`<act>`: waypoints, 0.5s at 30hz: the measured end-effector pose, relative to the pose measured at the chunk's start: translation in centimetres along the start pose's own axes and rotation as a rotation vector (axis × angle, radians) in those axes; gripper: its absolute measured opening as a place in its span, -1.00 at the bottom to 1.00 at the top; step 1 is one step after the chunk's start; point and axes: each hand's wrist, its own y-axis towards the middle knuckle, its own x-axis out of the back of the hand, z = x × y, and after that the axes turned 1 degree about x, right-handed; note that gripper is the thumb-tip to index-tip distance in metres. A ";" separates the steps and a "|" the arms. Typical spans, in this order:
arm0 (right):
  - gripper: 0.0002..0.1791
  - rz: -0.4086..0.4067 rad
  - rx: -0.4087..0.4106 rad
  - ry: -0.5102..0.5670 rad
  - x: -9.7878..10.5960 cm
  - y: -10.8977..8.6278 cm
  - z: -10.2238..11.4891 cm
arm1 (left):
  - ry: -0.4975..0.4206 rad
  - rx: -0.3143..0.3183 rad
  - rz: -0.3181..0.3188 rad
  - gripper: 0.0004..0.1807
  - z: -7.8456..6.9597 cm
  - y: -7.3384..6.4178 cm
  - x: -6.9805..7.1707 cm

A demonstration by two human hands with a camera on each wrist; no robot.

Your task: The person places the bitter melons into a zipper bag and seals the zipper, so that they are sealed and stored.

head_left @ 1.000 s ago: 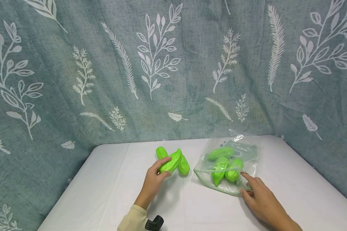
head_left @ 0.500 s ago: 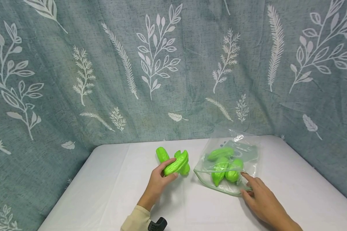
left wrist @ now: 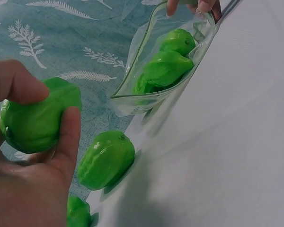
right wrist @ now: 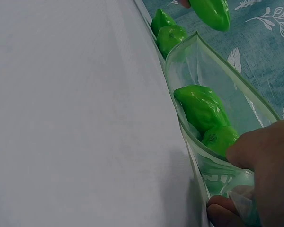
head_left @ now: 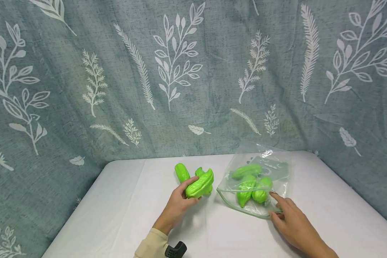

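My left hand [head_left: 177, 208] holds a bright green bitter gourd [head_left: 200, 184] above the table, left of the bag. In the left wrist view, thumb and fingers wrap round this gourd [left wrist: 33, 118]. Below and behind it lie two more: one gourd [head_left: 182, 172] to the left, another gourd [head_left: 208, 190] partly covered by the held one. A clear zip bag [head_left: 242, 213] with a green-edged mouth lies to the right, its mouth facing me and gaping. Three gourds are inside, one of them a pointed gourd [right wrist: 201, 109] near the opening. My right hand [head_left: 291, 224] pinches the bag's right edge.
A white-covered table [head_left: 122, 215] carries everything. Behind it hangs a blue-green curtain [head_left: 213, 89] with white leaf prints, reaching round both sides. On the left wrist sits a black strap device [head_left: 176, 249] below a beige sleeve [head_left: 152, 243].
The left hand has moved slightly right with its gourd, whose tip now points further right. The right hand and the bag have stayed in place.
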 end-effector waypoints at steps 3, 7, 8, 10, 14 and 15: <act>-0.30 -0.001 0.003 0.000 0.0 0.0 0.0 | -0.037 0.000 0.014 -0.23 0.1 0.0 0.0; -0.31 -0.001 0.006 0.000 -0.1 0.0 0.0 | -0.049 0.004 0.020 -0.22 0.2 -0.1 0.0; -0.31 0.000 0.006 0.001 -0.1 -0.1 0.0 | -0.053 0.005 0.021 -0.23 0.2 -0.1 0.0; -0.31 0.003 0.005 0.001 0.0 0.0 0.0 | -0.062 0.007 0.024 -0.23 0.2 0.0 0.0; -0.30 0.010 -0.002 0.004 0.0 0.0 0.1 | -0.076 0.006 0.031 -0.24 0.3 0.0 0.0; -0.30 0.013 -0.005 0.004 0.0 0.0 0.1 | -0.077 0.002 0.035 -0.24 0.3 0.0 -0.1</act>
